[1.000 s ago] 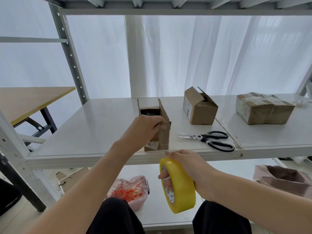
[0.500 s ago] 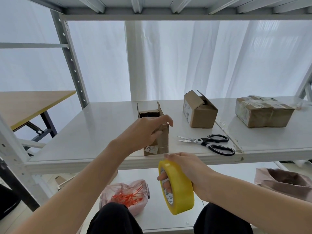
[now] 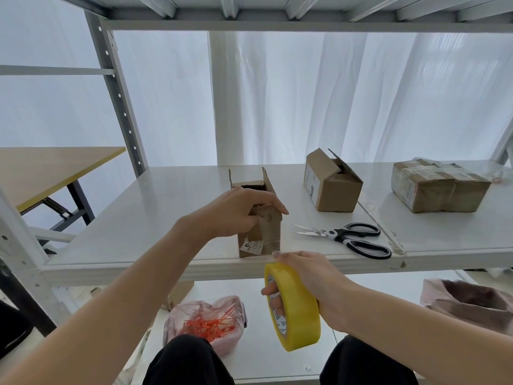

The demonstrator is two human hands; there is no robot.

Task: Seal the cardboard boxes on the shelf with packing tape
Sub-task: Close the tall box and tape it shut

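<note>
**Item 1, small box** (image 3: pixel 259 229): cardboard, upright, placed at 6 o'clock on the shelf (image 3: pixel 155 218), close to its front edge. The rear and side flaps are raised. The near flap is gripped by the left hand (image 3: pixel 236 212), whose fingers are curled over the box top.

**Item 2, tape roll** (image 3: pixel 295 307): yellow, held at 5 o'clock of the small box, below the shelf edge. It is gripped by the right hand (image 3: pixel 311 276), with fingers passed through the core. Whether a free end is already stuck to the box front cannot be told.

**Item 3, scissors** (image 3: pixel 347 237): laid at 3 o'clock of the small box.

**Item 4, second open box** (image 3: pixel 333 187): at 1 o'clock, unsealed.

**Item 5, taped box** (image 3: pixel 438 190): at 2 o'clock, judged sealed.

**Hazards:** the light box may be dragged off the edge if the tape is pulled hard. Raised flaps may be taped askew if they are not folded flat first. Slack tape may fold onto itself.
</note>
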